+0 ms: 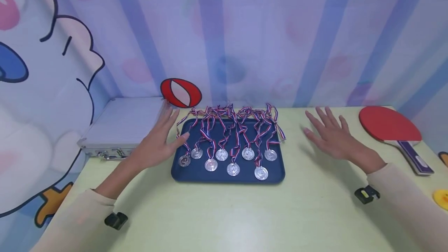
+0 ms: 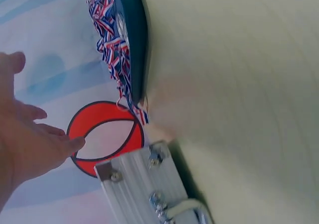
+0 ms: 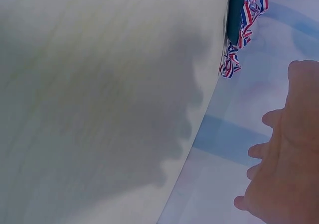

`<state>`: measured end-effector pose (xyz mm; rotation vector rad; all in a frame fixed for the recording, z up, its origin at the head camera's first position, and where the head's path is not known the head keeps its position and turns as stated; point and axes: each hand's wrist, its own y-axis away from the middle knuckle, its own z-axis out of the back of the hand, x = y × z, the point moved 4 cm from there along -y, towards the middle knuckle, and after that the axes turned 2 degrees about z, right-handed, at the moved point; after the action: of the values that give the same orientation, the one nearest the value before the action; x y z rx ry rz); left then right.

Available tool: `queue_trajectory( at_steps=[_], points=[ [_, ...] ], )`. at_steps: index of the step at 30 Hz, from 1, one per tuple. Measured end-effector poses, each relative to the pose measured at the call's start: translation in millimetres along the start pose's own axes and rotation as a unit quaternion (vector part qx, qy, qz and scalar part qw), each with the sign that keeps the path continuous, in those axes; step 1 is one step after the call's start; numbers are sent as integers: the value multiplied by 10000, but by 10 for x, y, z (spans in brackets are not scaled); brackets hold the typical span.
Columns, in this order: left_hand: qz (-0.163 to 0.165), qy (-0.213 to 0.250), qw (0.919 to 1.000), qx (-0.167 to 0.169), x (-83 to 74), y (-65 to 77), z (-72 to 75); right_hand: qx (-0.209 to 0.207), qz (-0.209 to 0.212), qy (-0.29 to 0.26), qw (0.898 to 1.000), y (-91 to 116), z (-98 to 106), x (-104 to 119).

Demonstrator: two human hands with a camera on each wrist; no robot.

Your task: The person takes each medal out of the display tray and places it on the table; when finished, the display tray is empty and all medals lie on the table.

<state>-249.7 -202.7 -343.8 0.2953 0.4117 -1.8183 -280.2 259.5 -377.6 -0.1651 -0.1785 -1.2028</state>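
Note:
Several silver medals (image 1: pixel 233 169) on striped red, white and blue ribbons (image 1: pixel 238 131) lie in a dark blue tray (image 1: pixel 224 178), with ribbon ends spilling over its back edge. My left hand (image 1: pixel 157 143) hovers near the tray's left side, fingers extended, holding nothing. To the right of the tray, my right hand (image 1: pixel 330 135) is raised over the table with fingers spread and nothing in it. The left wrist view shows the tray's end (image 2: pixel 134 45) and the left hand (image 2: pixel 30 139) apart from it. In the right wrist view, the right hand (image 3: pixel 289 154) is also apart from the ribbons (image 3: pixel 244 35).
A silver ribbed case (image 1: pixel 122 123) with latches stands at the back left, partly behind the left forearm. A red table tennis paddle (image 1: pixel 390 123) lies at the right. A yellow object (image 1: pixel 441 198) shows at the right edge. A printed curtain (image 1: pixel 245 42) hangs behind the table (image 1: pixel 224 221).

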Motion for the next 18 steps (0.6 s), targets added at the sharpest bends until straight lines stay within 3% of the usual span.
queue_trajectory(
  at_steps=[4, 7, 12, 18],
  points=[
    [699, 586, 9958, 81, 18, -2, -34, -183, 169, -307, 9992, 4, 16, 17],
    [1026, 725, 9921, 53, 55, 18, -70, -296, 341, -853, 9953, -9, 19, 67],
    [1224, 638, 9904, 26, 97, 58, -147, -224, 460, -1533, 9869, -20, 28, 220],
    [1314, 473, 9901, 157, 121, 74, -243, -160, 706, -1548, 9853, -22, 4, 419]
  ],
)
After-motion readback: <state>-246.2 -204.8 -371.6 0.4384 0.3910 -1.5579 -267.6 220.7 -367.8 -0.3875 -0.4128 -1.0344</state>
